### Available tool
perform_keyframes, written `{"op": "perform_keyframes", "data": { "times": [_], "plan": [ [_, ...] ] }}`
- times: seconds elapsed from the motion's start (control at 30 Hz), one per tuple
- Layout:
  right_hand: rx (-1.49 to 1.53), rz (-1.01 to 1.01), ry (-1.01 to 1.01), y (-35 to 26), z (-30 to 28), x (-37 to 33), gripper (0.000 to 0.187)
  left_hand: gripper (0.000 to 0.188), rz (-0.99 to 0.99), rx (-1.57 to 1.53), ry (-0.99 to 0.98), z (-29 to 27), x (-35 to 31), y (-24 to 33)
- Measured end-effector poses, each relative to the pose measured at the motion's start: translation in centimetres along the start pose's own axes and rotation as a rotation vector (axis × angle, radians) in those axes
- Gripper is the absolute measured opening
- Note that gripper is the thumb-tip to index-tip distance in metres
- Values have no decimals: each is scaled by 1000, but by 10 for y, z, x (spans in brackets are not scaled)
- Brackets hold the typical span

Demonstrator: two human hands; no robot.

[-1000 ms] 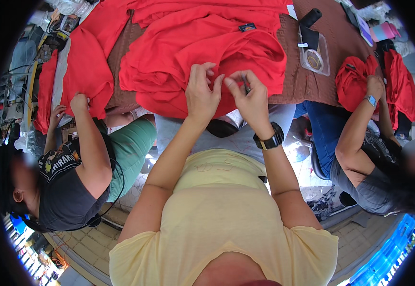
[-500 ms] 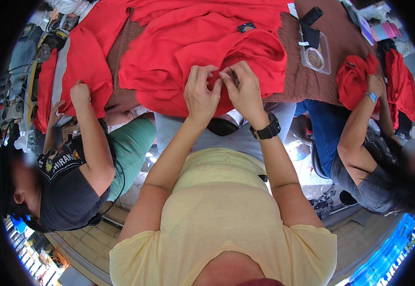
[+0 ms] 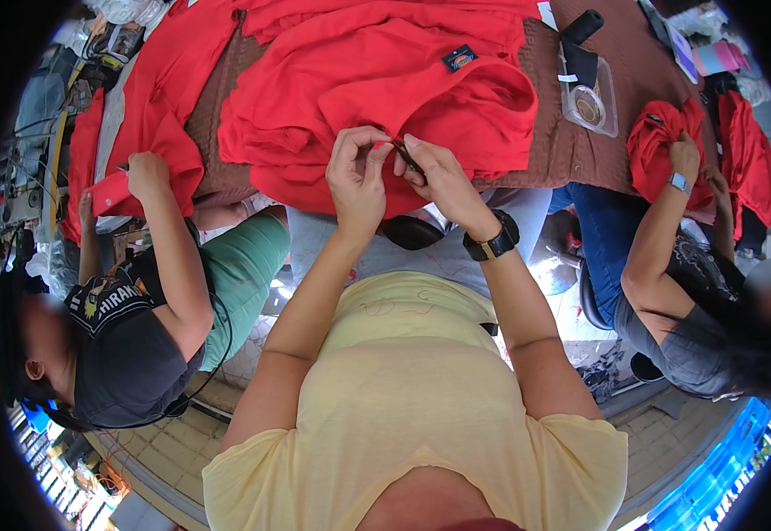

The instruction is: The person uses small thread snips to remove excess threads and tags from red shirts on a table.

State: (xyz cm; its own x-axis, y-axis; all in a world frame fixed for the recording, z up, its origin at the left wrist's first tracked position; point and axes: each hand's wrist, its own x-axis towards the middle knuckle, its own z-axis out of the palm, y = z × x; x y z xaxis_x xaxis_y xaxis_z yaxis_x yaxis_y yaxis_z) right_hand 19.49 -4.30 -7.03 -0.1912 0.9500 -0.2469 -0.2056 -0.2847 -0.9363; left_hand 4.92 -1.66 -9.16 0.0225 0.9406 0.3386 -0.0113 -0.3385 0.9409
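A red garment (image 3: 332, 97) lies bunched on the table in front of me, with a dark label (image 3: 459, 58) on its upper part. At its near edge, my left hand (image 3: 357, 181) pinches a small bit of the red cloth between thumb and fingers. Just to the right, my right hand (image 3: 443, 181) is closed around a pair of small dark thread snips (image 3: 410, 159), their tip close to the pinched cloth. The fingers partly cover the snips, so I cannot tell whether the blades touch the fabric.
A brown quilted cloth (image 3: 549, 150) covers the table. To the right are a clear plastic tray (image 3: 605, 113) with a roll of tape (image 3: 587, 106) and a black cylinder (image 3: 583, 26). Co-workers sit at both sides, handling red cloth (image 3: 151, 133) on the left and a red garment (image 3: 655, 146) on the right.
The dark snips now show in my right hand beside the cloth; before, both hands' fingertips met at the fabric. The left co-worker's hands have shifted, turning up a red piece.
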Motion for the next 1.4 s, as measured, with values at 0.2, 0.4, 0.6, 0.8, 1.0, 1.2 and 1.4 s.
{"op": "perform_keyframes", "data": {
  "times": [0.2, 0.4, 0.6, 0.8, 1.0, 1.2, 1.4],
  "plan": [
    [-179, -58, 76, 4, 1, 9, 52, 7, -31, -57, -17, -2, 0, 2],
    [-156, 50, 7, -15, -10, -1, 53, 7, 44, 83, -18, -2, 2, 14],
    [-157, 62, -18, -32, -10, -8, 53, 7, 60, 44, -31, -2, 5, 19],
    [-138, -23, 31, -20, -2, 1, 49, 4, 137, 175, -58, 0, 4, 17],
    [77, 49, 58, -11, 1, 3, 45, 9, 190, 258, -115, 2, 7, 18],
    [187, 65, 53, 2, -1, 5, 45, 9, 175, 258, -122, 5, 4, 16],
    [254, 72, 129, 15, -1, 12, 46, 9, 176, 275, -151, 5, 5, 14]
  ]
}}
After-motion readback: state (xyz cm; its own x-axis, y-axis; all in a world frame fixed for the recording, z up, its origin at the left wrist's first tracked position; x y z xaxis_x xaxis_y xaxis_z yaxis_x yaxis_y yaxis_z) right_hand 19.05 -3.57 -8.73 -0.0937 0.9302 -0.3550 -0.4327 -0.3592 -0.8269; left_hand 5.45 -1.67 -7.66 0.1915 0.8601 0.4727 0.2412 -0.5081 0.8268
